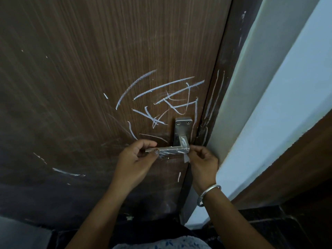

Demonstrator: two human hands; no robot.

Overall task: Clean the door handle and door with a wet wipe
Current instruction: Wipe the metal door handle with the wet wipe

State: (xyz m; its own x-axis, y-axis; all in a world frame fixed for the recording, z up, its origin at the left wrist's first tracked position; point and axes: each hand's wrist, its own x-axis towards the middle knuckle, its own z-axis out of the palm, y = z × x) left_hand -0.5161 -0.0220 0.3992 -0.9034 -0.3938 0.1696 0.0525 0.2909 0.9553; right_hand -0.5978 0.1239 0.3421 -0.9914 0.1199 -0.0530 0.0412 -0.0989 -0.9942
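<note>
The left hand [133,159] covers the free end of the door handle [177,150], and the right hand [202,164] hides most of a pale scrap [186,159] at its four o'clock corner.

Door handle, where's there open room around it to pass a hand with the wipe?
Free: bare wood left of the chalk scribbles, and below the left hand. Crowded: the door handle, pinched between both hands, and the narrow strip to the door frame beside the right hand.
</note>
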